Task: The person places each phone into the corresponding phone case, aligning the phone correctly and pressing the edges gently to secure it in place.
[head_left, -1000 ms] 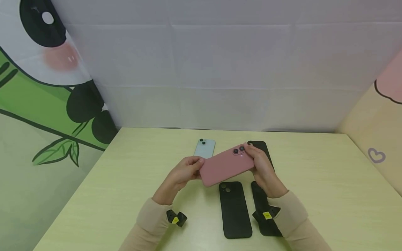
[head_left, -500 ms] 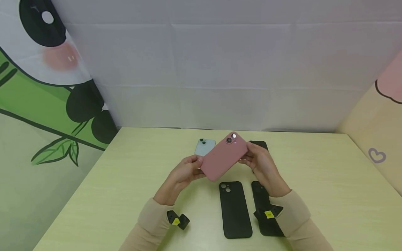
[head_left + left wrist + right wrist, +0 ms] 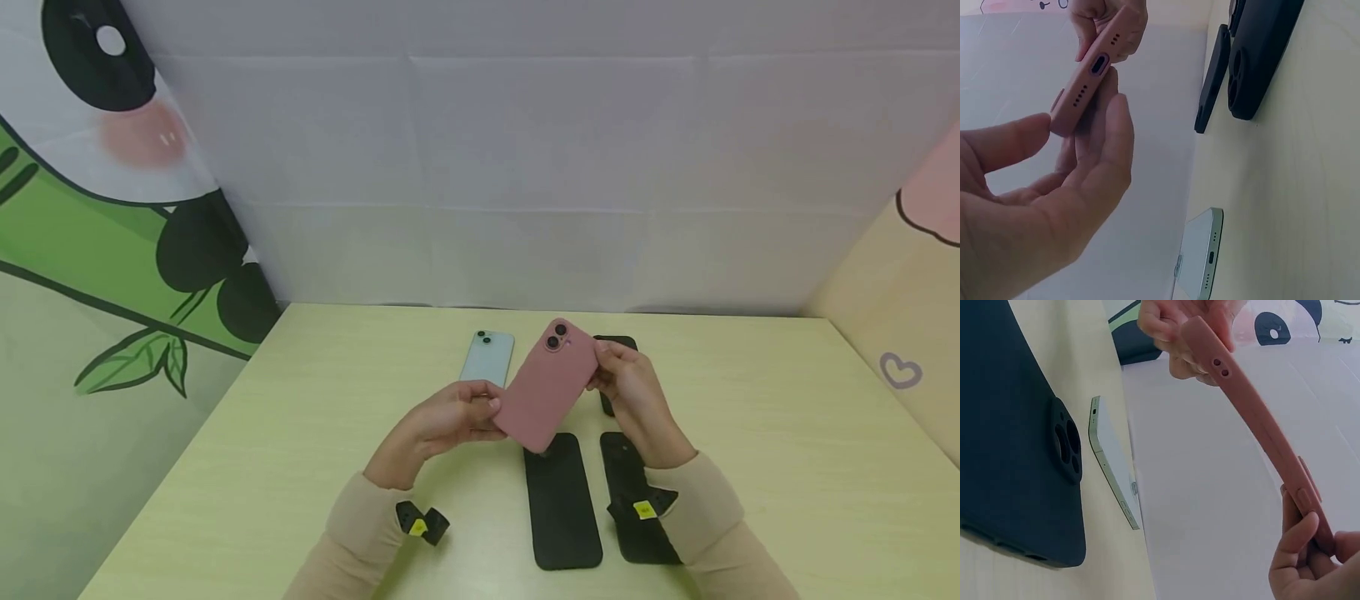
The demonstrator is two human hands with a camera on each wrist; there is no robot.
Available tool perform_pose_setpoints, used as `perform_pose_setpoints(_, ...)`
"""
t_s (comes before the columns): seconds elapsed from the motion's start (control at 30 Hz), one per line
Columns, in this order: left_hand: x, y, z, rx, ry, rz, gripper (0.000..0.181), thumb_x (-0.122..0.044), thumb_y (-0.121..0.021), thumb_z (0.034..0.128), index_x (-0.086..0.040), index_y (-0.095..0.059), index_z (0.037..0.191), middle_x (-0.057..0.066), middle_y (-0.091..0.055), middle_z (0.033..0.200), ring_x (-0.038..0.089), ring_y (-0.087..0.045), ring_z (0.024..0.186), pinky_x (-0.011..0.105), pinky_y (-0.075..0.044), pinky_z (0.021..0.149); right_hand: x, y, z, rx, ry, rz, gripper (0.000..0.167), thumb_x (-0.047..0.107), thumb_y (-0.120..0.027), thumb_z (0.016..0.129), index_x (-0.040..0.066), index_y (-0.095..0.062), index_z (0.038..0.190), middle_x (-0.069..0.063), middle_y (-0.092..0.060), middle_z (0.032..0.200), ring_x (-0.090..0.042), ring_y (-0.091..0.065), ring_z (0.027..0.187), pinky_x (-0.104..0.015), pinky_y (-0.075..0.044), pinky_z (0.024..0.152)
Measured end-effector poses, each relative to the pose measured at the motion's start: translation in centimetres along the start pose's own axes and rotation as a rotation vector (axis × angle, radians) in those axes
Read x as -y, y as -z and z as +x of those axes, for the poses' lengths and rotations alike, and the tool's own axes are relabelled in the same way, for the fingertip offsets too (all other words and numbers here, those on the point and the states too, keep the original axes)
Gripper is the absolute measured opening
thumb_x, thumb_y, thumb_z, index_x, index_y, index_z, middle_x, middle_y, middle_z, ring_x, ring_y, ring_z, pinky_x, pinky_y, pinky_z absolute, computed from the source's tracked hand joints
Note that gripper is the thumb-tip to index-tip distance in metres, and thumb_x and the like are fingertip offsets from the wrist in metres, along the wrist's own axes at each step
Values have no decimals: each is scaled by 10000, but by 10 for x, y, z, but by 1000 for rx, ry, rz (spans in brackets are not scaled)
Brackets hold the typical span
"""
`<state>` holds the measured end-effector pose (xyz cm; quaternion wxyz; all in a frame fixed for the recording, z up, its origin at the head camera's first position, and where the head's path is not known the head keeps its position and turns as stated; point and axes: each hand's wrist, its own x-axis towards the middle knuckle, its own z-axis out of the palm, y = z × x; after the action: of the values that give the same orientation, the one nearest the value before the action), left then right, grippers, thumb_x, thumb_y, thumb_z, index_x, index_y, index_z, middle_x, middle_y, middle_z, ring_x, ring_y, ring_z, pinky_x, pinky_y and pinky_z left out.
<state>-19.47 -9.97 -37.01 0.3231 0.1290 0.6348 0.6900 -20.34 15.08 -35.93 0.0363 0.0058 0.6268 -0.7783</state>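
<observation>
Above the table a pink phone case (image 3: 546, 385) is held tilted, back upward, with dark round lenses showing at its camera corner. My left hand (image 3: 457, 418) pinches its lower left corner between thumb and fingers. At the upper right edge my right hand (image 3: 632, 392) grips it. The left wrist view shows the bottom end of the case (image 3: 1085, 84), with a port opening and speaker holes. From the right wrist view I see its long side (image 3: 1254, 419), with buttons and two small holes. Its front face is hidden.
A pale blue phone (image 3: 487, 357) lies at the back of the table (image 3: 300, 433). Black phone cases lie nearer: one (image 3: 564, 508) at the front, one (image 3: 637, 533) partly under my right wrist, and another (image 3: 619, 340) behind my right hand.
The pink case has turned counterclockwise from nearly level to steeply slanted, camera end up. My right hand has shifted its grip from the camera end to the side edge.
</observation>
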Motion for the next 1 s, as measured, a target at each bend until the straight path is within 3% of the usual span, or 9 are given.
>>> perform_pose_setpoints(0.17, -1, 1, -3, 48, 6, 101, 281, -125, -468, 952, 65, -445, 1158, 14, -607, 925, 132, -616, 869, 389, -483, 896, 0, -2, -4, 0, -13, 14, 200, 196, -430, 973, 105, -594, 903, 46, -548, 718, -103, -483, 627, -202, -440, 614)
perform_pose_setpoints(0.33, 2, -2, -2, -2, -9, 169, 308, -215, -506, 942, 13, -466, 1145, 28, -603, 963, 142, -604, 900, 371, -483, 884, 1, -9, -8, 27, -26, 6, 229, 169, -442, 968, 132, -619, 828, 39, -550, 707, -106, -480, 612, -208, -437, 598)
perform_pose_setpoints(0.6, 1, -10, -3, -76, -89, 199, 311, -114, -554, 905, 37, -480, 1167, 58, -565, 984, 126, -580, 867, 330, -505, 822, 0, -15, -14, 63, -26, -12, 247, 130, -423, 970, 117, -626, 830, 29, -558, 717, -106, -477, 600, -211, -432, 576)
perform_pose_setpoints(0.87, 3, -11, -7, -18, -113, 219, 398, -56, -514, 889, 0, -430, 1273, 143, -518, 1174, 154, -547, 962, 323, -487, 852, -3, -19, -20, 102, -20, -47, 237, 124, -423, 967, 112, -622, 838, 30, -558, 708, -101, -487, 593, -218, -426, 570)
perform_pose_setpoints(1.0, 5, -13, -7, -50, -107, 211, 382, -92, -513, 907, -11, -434, 1273, 139, -510, 1197, 166, -544, 988, 341, -479, 871, -6, -22, -24, 103, -26, -71, 204, 121, -427, 965, 89, -612, 883, 22, -550, 705, -112, -485, 597, -223, -424, 576)
